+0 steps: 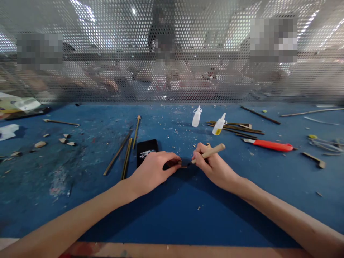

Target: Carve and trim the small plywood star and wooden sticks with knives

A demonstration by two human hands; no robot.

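Where both hands point(154, 170) point(216, 170) nearly meet, a small stick point(184, 167) lies between.

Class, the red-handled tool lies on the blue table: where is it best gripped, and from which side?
Probably the middle of the red handle, approached from above on the near side: the tool lies flat, its metal tip points left, and dark sticks lie just beyond it.

The blue worktop point(174, 215) is carrying a black phone point(145, 147), dark sticks point(117, 152) are lying beside it, two white bottles point(196, 118) are standing farther back, and over there a red-handled tool point(272, 145) is resting rightward.
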